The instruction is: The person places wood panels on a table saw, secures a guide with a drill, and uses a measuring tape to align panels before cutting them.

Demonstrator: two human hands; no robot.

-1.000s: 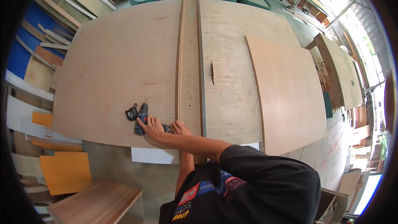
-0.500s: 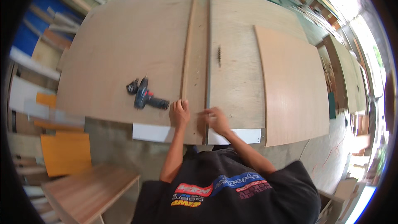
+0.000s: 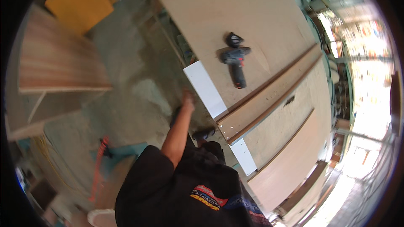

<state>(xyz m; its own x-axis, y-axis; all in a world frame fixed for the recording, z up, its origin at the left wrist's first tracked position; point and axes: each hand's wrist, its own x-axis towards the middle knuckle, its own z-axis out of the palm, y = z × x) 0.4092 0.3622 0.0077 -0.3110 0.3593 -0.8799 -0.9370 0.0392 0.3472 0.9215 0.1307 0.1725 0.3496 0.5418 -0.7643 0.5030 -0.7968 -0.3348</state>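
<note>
My left hand (image 3: 188,100) hangs in the air over the floor, beside the near edge of the work table. Its fingers are smeared by motion, and I cannot make out anything in them. My right hand is out of view. On the plywood table top (image 3: 269,25) lies a dark cordless drill (image 3: 237,65), with a small black rounded object (image 3: 234,39) beside its head. A long wooden channel with raised edges (image 3: 269,96) runs across the table, and a few small pale spots show at its near end. White strips (image 3: 206,88) stick out under the near edge.
A loose light-brown panel (image 3: 286,159) lies past the channel, with a small dark ridged piece (image 3: 289,100) between them. A wood-grain cabinet (image 3: 59,54) and yellow-orange panel (image 3: 80,4) stand at left. A red bar-shaped tool (image 3: 100,166) is at lower left.
The view has swung left and turned. Both hands have left the wooden channel; my left hand is now off the table over the floor, and my right hand has gone out of view.
</note>
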